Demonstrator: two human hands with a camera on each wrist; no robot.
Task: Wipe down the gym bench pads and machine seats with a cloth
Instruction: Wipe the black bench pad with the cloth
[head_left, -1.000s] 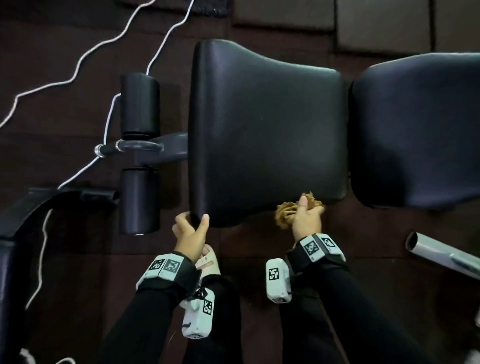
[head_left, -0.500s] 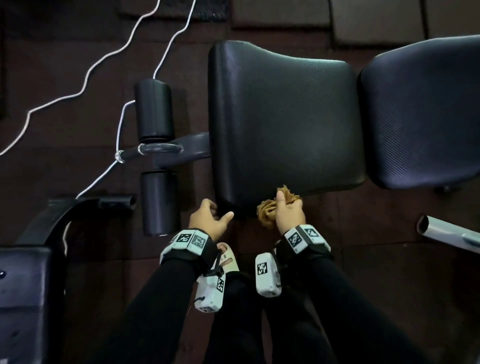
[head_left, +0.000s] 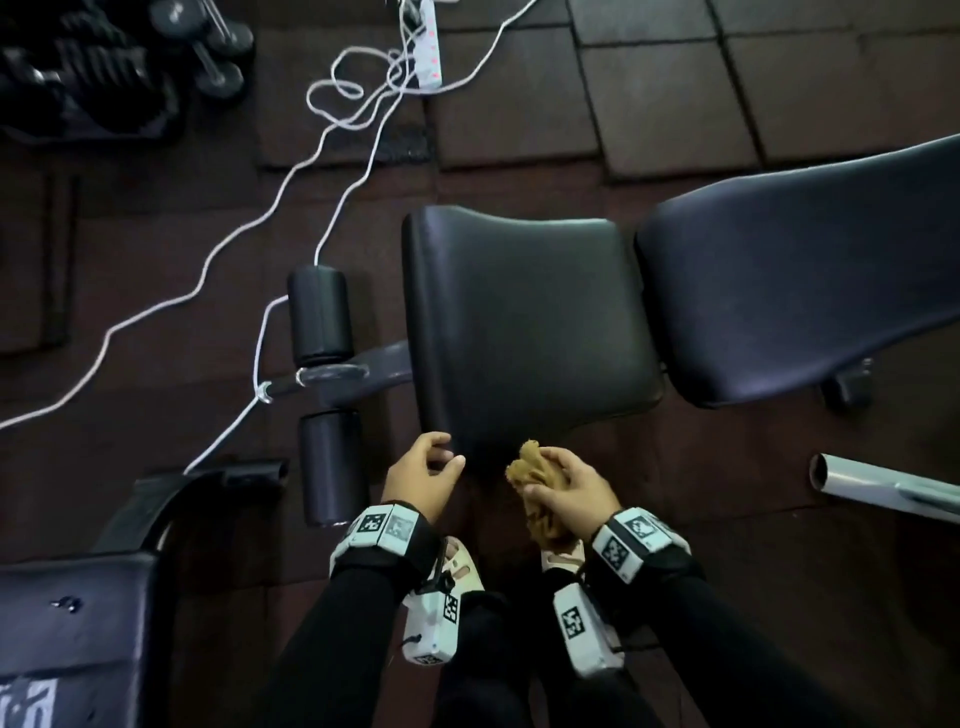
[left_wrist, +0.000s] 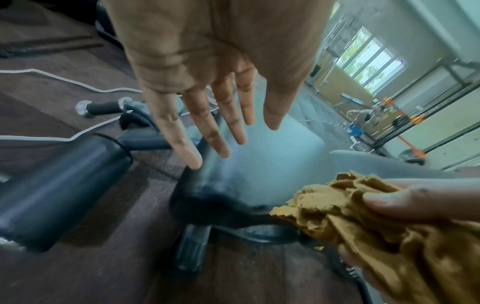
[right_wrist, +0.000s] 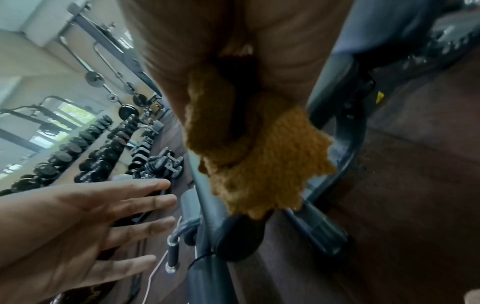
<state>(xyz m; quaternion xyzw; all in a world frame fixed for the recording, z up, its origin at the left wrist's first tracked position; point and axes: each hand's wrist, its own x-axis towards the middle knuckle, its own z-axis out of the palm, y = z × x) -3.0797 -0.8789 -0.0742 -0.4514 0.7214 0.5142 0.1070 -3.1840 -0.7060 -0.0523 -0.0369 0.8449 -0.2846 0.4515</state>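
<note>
Both hands have drawn back from the seat pad (head_left: 530, 332) since a second ago: the right hand (head_left: 571, 486), then pressing the brown cloth (head_left: 535, 467) against the pad's near edge, now holds it bunched in curled fingers just off that edge. Spread nearly flat with straight fingers, the left hand (head_left: 423, 478) holds nothing, its fingertips (left_wrist: 193, 158) by the pad's near left corner. Black roller pads (head_left: 319, 314) stand left of the seat, the back pad (head_left: 800, 280) right, white cables (head_left: 218, 249) across the floor.
</note>
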